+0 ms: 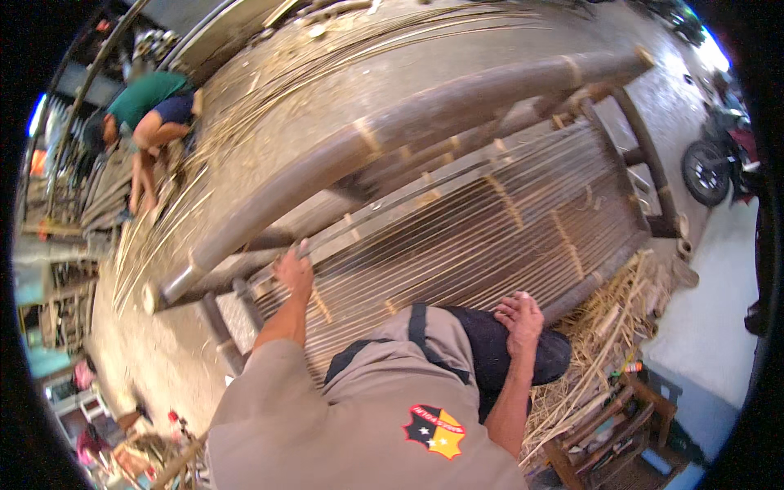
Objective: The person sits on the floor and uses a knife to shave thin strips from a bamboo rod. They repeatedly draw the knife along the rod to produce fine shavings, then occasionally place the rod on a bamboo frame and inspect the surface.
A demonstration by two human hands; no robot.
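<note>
I am sitting on a long bamboo bench (457,237) with a seat of thin parallel slats. At its far left corner, my left hand (294,273) is closed round the end of a long, thin bamboo slat (367,220). That slat runs to the right along the far side of the seat; blur hides the exact grip. My right hand (520,321) rests by my dark-clad knee, its fingers loosely bent and apart, with nothing seen in it. A thick brown bamboo pole (408,122) forms the bench's far top rail.
Long split bamboo strips (269,90) lie on the floor beyond the bench. A person (155,106) in a green top bends over at the far left. Shavings (604,351) pile up at the right, near a small wooden stand (604,433). A motorcycle (719,159) stands far right.
</note>
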